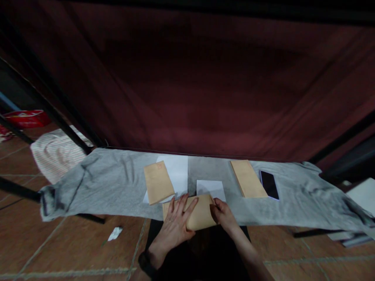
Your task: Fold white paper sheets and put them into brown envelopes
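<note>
A tan envelope [202,214] lies at the near edge of the grey-covered table [117,183]. My left hand [175,224] rests flat on its left half, fingers stretched out. My right hand [222,214] pinches the envelope's right end, where a white folded sheet [211,188] sticks out beyond it. Whether the sheet sits inside the envelope I cannot tell.
Another tan envelope [158,181] lies on white paper [175,169] to the left. A stack of tan envelopes [248,178] and a dark phone [268,184] sit to the right. A dark red curtain [205,86] hangs behind. A paper scrap [115,233] lies on the tiled floor.
</note>
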{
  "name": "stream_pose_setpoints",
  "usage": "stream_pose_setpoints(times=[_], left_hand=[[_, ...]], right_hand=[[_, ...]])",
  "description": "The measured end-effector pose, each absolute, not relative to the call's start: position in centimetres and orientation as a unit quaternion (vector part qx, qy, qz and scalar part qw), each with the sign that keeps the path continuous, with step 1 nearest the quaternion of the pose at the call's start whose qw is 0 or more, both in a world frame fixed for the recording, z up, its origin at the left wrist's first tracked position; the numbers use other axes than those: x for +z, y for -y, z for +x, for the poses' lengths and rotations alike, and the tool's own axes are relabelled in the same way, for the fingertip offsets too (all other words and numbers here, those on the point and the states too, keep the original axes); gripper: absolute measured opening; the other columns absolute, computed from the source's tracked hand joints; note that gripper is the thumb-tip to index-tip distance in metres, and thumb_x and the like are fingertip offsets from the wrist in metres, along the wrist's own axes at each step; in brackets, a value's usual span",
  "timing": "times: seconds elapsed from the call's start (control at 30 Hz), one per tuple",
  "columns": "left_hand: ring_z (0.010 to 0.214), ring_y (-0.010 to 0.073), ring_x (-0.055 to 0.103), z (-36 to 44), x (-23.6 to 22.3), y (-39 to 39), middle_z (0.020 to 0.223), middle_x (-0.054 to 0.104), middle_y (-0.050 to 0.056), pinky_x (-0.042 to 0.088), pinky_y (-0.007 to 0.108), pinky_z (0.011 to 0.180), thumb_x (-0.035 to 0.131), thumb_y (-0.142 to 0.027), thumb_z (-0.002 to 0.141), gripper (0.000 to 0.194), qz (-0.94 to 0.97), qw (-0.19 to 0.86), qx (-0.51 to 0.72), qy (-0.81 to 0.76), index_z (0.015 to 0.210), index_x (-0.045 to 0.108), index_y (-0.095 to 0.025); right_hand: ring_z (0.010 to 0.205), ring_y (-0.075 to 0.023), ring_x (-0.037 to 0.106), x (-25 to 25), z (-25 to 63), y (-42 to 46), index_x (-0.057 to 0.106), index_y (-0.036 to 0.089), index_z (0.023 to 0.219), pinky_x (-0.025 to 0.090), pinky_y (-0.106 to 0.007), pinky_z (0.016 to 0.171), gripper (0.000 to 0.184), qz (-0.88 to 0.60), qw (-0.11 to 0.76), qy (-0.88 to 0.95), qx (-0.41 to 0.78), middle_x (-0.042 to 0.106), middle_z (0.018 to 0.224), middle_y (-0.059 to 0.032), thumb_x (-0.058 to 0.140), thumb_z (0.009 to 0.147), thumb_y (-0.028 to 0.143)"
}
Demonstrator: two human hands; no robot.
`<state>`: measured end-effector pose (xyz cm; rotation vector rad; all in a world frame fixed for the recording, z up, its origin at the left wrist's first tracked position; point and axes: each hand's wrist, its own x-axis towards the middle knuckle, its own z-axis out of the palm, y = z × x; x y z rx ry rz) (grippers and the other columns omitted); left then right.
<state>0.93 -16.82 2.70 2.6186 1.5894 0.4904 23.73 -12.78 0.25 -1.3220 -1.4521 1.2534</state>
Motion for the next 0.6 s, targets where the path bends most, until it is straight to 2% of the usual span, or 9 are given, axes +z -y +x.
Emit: stream_pose_setpoints(times=[0.23, 0.47, 0.53, 0.6], left_hand=[[0.143, 0.0353, 0.034, 1.1, 2.3, 16.3, 0.154, 0.04, 0.015, 0.023, 0.055, 0.118, 0.07, -0.028, 0.071, 0.102, 0.84, 0.037, 0.164, -0.516, 0.158, 0.018, -0.027], [0.143, 0.0352, 0.035, 2.1, 3.8, 15.0, 0.153, 0.04, 0.014, 0.019, 0.053, 0.119, 0.067, -0.023, 0.073, 0.1, 0.838, 0.026, 0.152, -0.523, 0.159, 0.016, -0.027], [0.143, 0.0357, 0.035, 2.5, 4.2, 14.8, 0.154, 0.039, 0.015, 0.017, 0.053, 0.12, 0.068, -0.024, 0.073, 0.101, 0.839, 0.025, 0.15, -0.523, 0.159, 0.015, -0.026], [0.143, 0.0355, 0.034, 2.8, 4.5, 14.6, 0.155, 0.038, 0.015, 0.015, 0.054, 0.12, 0.069, -0.023, 0.072, 0.102, 0.847, 0.029, 0.142, -0.512, 0.159, 0.015, -0.027]], right_hand=[[0.07, -0.0188, 0.063, 0.3, 24.0, 12.5, 0.064, 0.023, 0.084, 0.048, -0.027, 0.063, 0.021, -0.547, 0.402, 0.583, 0.446, 0.069, 0.074, -0.0007, 0.054, 0.084, 0.041], [0.094, -0.0246, 0.066, 0.5, 25.9, 13.4, 0.066, 0.02, 0.103, 0.051, -0.037, 0.086, 0.031, -0.596, 0.49, 0.558, 0.306, 0.072, 0.103, -0.0103, 0.054, 0.087, 0.043], [0.093, -0.0254, 0.066, 1.1, 26.4, 13.7, 0.069, 0.02, 0.099, 0.052, -0.037, 0.086, 0.033, -0.585, 0.479, 0.559, 0.34, 0.073, 0.098, -0.0091, 0.053, 0.088, 0.046], [0.09, -0.0252, 0.067, 1.8, 26.9, 13.9, 0.073, 0.021, 0.093, 0.052, -0.037, 0.083, 0.032, -0.548, 0.43, 0.579, 0.423, 0.074, 0.09, -0.0065, 0.054, 0.087, 0.047]])
